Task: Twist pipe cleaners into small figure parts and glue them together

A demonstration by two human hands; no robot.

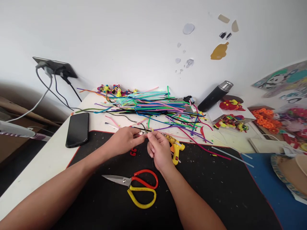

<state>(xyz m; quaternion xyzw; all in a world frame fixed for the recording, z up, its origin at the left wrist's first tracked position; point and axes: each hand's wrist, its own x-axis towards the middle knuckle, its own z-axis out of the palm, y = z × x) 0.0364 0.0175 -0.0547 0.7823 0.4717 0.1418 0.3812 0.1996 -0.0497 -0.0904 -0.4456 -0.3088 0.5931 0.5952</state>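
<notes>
Nearest the person, a pair of scissors lies flat on the black mat, blades pointing left and the red and yellow handle loops to the right, close below the wrists but touched by neither hand. Just beyond, the two hands meet over the mat's far edge: the left hand comes in from the left with fingers curled and its fingertips pressed together on a small piece, and the right hand pinches the same piece from the other side between thumb and forefinger. The piece sits right between the two sets of fingertips, held just above the mat, and its long axis runs left to right across the view, one end in each hand, so neither hand is nearer; what it is made of is too small to tell. A little red scrap lies on the mat under the left hand. A yellow glue gun rests just beside the right hand, partly hidden behind it. Further out, a dark phone lies on the white table to the left, and a loose heap of coloured pipe cleaners spreads along the wall, with a black flask tipped over at its right end
</notes>
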